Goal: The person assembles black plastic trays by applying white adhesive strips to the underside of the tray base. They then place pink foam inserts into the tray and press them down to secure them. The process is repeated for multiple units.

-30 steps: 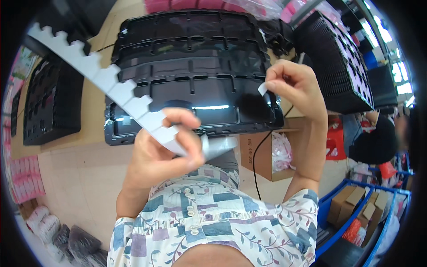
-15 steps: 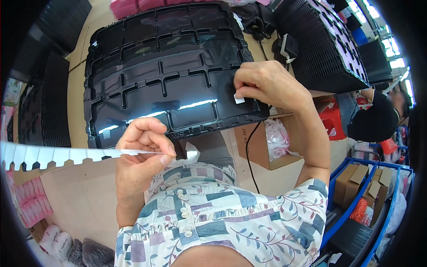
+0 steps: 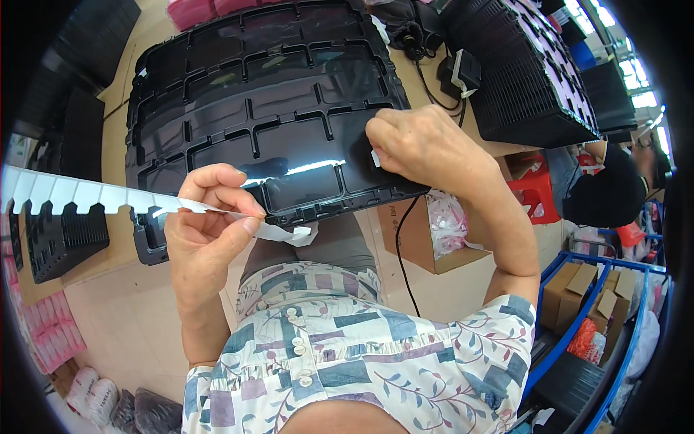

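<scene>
A bright workroom with a tan tabletop [image 3: 116, 163] bears a wide black plastic tray [image 3: 303, 189] with raised ribs, laid flat before the person, probably so its cells lie within easy reach of both arms. At the tray's near right corner the right hand [image 3: 428, 147] has its fingers curled downward, with a small white rectangular piece [image 3: 376, 158] showing at their tips; the knuckles hide whether it is pinched or pressed against the plastic. The left hand [image 3: 199, 242] pinches a long white strip [image 3: 90, 197] with a toothed edge between thumb and forefinger, other fingers loosely bent. Gripped near one end, the strip runs out leftward over the tray's side, which seems to keep its length clear of the working corner; its crumpled tail [image 3: 298, 235] hangs over the lap. Beyond the right hand sit a black boxy device [image 3: 459, 74] with a cable and a tall stack of black ribbed trays [image 3: 517, 101], set aside perhaps to free the middle. Another dark stack [image 3: 65, 242] stands at left.
</scene>
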`<state>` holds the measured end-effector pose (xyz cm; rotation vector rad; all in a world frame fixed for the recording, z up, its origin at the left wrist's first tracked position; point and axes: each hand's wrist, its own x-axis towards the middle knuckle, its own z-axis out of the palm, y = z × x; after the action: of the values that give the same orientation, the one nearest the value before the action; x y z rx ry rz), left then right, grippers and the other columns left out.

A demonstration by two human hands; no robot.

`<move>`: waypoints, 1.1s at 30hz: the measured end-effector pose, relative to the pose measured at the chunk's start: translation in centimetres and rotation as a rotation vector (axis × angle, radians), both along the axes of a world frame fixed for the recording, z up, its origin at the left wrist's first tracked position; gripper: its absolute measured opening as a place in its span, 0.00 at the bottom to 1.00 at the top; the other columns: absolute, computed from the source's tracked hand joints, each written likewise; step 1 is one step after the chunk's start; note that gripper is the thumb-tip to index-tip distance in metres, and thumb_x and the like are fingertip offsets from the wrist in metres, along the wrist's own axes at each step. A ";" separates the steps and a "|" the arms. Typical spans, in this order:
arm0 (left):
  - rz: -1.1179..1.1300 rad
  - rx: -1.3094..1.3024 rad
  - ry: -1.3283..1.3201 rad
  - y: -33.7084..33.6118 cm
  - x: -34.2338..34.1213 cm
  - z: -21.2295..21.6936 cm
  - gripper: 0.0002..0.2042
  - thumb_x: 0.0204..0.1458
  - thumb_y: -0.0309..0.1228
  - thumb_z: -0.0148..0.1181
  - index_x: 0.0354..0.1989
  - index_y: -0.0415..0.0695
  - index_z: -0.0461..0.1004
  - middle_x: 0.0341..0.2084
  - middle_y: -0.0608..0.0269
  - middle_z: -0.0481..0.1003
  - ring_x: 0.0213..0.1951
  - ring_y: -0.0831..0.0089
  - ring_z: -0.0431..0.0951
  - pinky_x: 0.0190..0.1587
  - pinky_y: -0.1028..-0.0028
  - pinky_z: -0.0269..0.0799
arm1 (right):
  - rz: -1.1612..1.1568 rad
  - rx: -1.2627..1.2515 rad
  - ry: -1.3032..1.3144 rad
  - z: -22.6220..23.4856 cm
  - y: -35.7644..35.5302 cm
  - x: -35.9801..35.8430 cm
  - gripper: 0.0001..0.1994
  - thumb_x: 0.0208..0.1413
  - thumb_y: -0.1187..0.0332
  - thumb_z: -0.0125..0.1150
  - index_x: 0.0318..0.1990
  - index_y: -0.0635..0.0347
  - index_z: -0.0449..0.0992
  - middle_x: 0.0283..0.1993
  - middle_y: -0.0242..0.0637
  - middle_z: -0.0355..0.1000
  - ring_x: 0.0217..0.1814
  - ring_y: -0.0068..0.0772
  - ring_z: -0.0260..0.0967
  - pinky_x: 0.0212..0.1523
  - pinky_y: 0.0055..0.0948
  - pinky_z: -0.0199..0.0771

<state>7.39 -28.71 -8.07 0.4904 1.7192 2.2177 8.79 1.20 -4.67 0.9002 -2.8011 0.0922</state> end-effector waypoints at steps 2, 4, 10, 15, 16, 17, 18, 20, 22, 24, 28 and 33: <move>-0.029 0.000 -0.005 -0.2 -0.2 -0.2 0.21 0.46 0.14 0.61 0.50 0.36 0.68 0.31 0.59 0.78 0.34 0.80 0.77 0.38 0.82 0.72 | 0.046 0.020 0.004 0.0 -0.2 0.2 0.07 0.47 0.74 0.62 0.27 0.63 0.68 0.24 0.40 0.69 0.24 0.41 0.73 0.25 0.34 0.73; -0.044 0.007 -0.008 -0.3 -0.3 -0.2 0.20 0.47 0.14 0.61 0.51 0.36 0.68 0.32 0.58 0.78 0.35 0.80 0.78 0.39 0.82 0.73 | 0.096 -0.002 -0.036 0.1 0.1 0.3 0.10 0.47 0.75 0.63 0.26 0.61 0.64 0.23 0.38 0.67 0.21 0.41 0.70 0.22 0.34 0.69; -0.025 -0.003 -0.019 0.2 -0.1 0.1 0.20 0.46 0.14 0.60 0.50 0.36 0.68 0.30 0.60 0.77 0.32 0.80 0.77 0.36 0.84 0.72 | 0.029 -0.043 -0.050 -0.4 0.2 0.2 0.09 0.47 0.76 0.61 0.26 0.62 0.65 0.22 0.38 0.67 0.21 0.42 0.69 0.22 0.35 0.68; -0.048 0.013 0.010 -0.1 -0.2 -0.3 0.19 0.48 0.13 0.61 0.50 0.35 0.68 0.32 0.57 0.79 0.34 0.81 0.78 0.36 0.84 0.73 | 0.030 -0.215 -0.147 -0.3 1.0 -0.1 0.07 0.46 0.77 0.60 0.25 0.61 0.66 0.22 0.38 0.67 0.21 0.41 0.69 0.22 0.34 0.67; -0.051 0.015 0.009 -0.1 -0.2 -0.3 0.19 0.48 0.13 0.61 0.50 0.35 0.68 0.32 0.57 0.79 0.34 0.81 0.78 0.36 0.84 0.73 | -0.009 -0.220 -0.127 -0.5 1.1 -0.2 0.07 0.46 0.77 0.60 0.25 0.61 0.66 0.22 0.38 0.67 0.20 0.41 0.68 0.22 0.34 0.67; -0.055 0.016 0.007 -0.1 -0.2 -0.3 0.19 0.48 0.14 0.61 0.50 0.35 0.68 0.32 0.57 0.79 0.34 0.81 0.78 0.36 0.84 0.74 | -0.030 -0.211 -0.095 -0.7 0.8 0.1 0.08 0.45 0.77 0.60 0.25 0.61 0.66 0.22 0.38 0.66 0.20 0.41 0.68 0.22 0.34 0.67; -0.060 0.012 0.005 -0.2 -0.2 -0.3 0.19 0.48 0.14 0.61 0.50 0.35 0.68 0.32 0.57 0.79 0.34 0.81 0.78 0.36 0.84 0.74 | -0.007 -0.199 -0.110 -0.7 0.6 0.3 0.08 0.45 0.77 0.61 0.25 0.61 0.65 0.21 0.38 0.66 0.20 0.41 0.68 0.22 0.34 0.67; -0.063 0.015 0.012 -0.2 -0.3 -0.5 0.19 0.48 0.14 0.61 0.50 0.35 0.69 0.32 0.57 0.79 0.34 0.80 0.78 0.36 0.83 0.74 | 0.037 -0.174 -0.139 -0.6 0.3 0.6 0.08 0.44 0.77 0.61 0.25 0.61 0.65 0.21 0.38 0.66 0.20 0.41 0.68 0.22 0.33 0.67; -0.063 0.008 0.022 -0.3 -0.3 -0.4 0.19 0.47 0.14 0.62 0.49 0.35 0.69 0.32 0.57 0.79 0.34 0.80 0.78 0.36 0.83 0.74 | 0.077 -0.220 -0.179 -0.5 0.7 0.2 0.07 0.44 0.77 0.61 0.26 0.61 0.67 0.21 0.38 0.65 0.20 0.41 0.68 0.22 0.34 0.67; -0.052 -0.002 0.022 -0.4 -0.3 -0.2 0.19 0.47 0.14 0.62 0.49 0.36 0.69 0.32 0.57 0.79 0.34 0.80 0.78 0.37 0.83 0.74 | 0.092 -0.280 -0.213 -0.5 1.2 -0.1 0.06 0.44 0.77 0.61 0.27 0.62 0.68 0.21 0.37 0.65 0.20 0.41 0.67 0.22 0.33 0.66; -0.059 0.011 0.043 -0.4 -0.5 -0.5 0.19 0.47 0.14 0.61 0.49 0.36 0.69 0.32 0.58 0.78 0.34 0.79 0.78 0.35 0.83 0.74 | 0.074 -0.662 -0.267 -0.5 2.2 1.1 0.05 0.49 0.76 0.59 0.26 0.61 0.68 0.23 0.33 0.68 0.17 0.28 0.62 0.20 0.26 0.62; 0.015 0.156 0.023 -0.5 0.1 -0.5 0.16 0.49 0.16 0.58 0.47 0.35 0.68 0.31 0.57 0.76 0.34 0.73 0.77 0.37 0.75 0.73 | -0.274 -1.526 -0.376 -2.1 7.7 6.1 0.05 0.57 0.73 0.57 0.31 0.59 0.67 0.31 0.29 0.69 0.21 0.10 0.54 0.20 0.13 0.54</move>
<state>7.53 -29.22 -8.54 0.5431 1.5725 2.3777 14.92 8.95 -6.77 0.0674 -2.0258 2.0707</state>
